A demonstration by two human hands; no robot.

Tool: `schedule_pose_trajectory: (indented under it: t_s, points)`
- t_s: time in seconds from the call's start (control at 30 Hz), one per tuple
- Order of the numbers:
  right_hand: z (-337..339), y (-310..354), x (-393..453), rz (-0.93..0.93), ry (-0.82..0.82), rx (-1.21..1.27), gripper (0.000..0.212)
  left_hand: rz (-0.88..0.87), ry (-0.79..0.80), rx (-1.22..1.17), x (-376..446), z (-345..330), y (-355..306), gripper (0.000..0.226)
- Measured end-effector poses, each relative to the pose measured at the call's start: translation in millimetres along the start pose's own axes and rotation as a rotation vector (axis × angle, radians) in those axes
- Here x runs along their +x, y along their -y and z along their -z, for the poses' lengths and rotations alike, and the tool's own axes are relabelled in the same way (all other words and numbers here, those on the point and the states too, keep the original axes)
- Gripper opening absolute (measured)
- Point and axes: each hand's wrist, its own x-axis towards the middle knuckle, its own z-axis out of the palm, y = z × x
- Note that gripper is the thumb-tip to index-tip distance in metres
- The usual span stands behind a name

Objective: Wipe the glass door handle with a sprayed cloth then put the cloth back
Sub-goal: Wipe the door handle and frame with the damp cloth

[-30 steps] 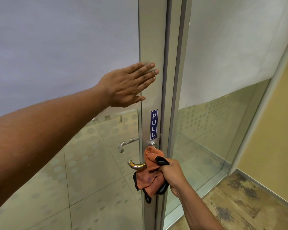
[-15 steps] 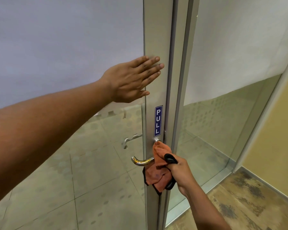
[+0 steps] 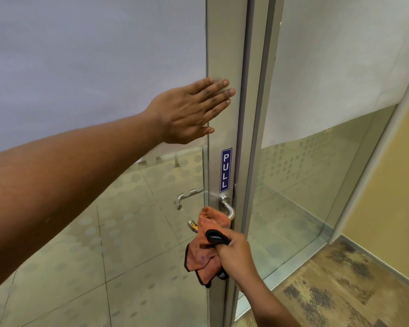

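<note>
A metal lever handle [image 3: 228,208] sticks out from the grey door frame below a blue PULL sticker [image 3: 225,170]. An orange cloth with a black edge [image 3: 207,246] is draped over the lever's outer part, so only the lever's tip [image 3: 192,225] and its curved neck show. My right hand [image 3: 234,252] is shut on the cloth and presses it around the lever. My left hand [image 3: 194,109] lies flat, fingers spread, on the frosted glass and the frame above the sticker.
The glass door [image 3: 104,67] is frosted on top and see-through with dots lower down. A second handle [image 3: 187,197] shows through the glass on the far side. A fixed glass panel [image 3: 328,90], a yellow wall [image 3: 399,185] and a patterned floor [image 3: 328,291] are at right.
My right hand has slid the cloth outward along the lever, baring the curved neck near the frame. The left hand stays flat on the door.
</note>
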Motion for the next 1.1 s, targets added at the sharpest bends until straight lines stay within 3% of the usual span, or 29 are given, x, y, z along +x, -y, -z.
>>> schedule_pose_trajectory:
  t_s: [0.13, 0.43, 0.57, 0.63, 0.77, 0.93, 1.1]
  points:
    - [-11.0, 2.6, -9.6, -0.025, -0.032, 0.07, 0.048, -0.003, -0.001, 0.011, -0.3, -0.2, -0.7, 0.072]
    - [0.9, 3.6, -31.5, -0.066, 0.046, 0.232, 0.029, -0.025, -0.054, 0.003, -1.3, -0.4, 1.2, 0.073]
    - [24.0, -11.2, -25.5, -0.127, -0.174, 0.595, 0.037, -0.018, -0.046, -0.003, -1.6, -0.4, 1.0, 0.074]
    - [29.3, -18.7, -20.3, -0.14, -0.232, 0.656, 0.041, -0.017, -0.057, 0.002, -1.5, -1.3, 0.4, 0.072]
    - [26.1, -11.1, -10.4, -0.096, -0.19, 0.544, 0.015, -0.018, -0.051, 0.013, -1.4, -1.5, 0.7, 0.071]
    - [3.7, -9.3, -6.1, -0.054, -0.118, 0.363, 0.02, -0.017, -0.056, -0.002, -0.8, -1.9, 0.1, 0.073]
    - [-14.5, -9.9, -14.2, -0.06, -0.1, 0.384, 0.02, -0.014, -0.06, -0.019, -0.3, -3.5, 0.9, 0.073]
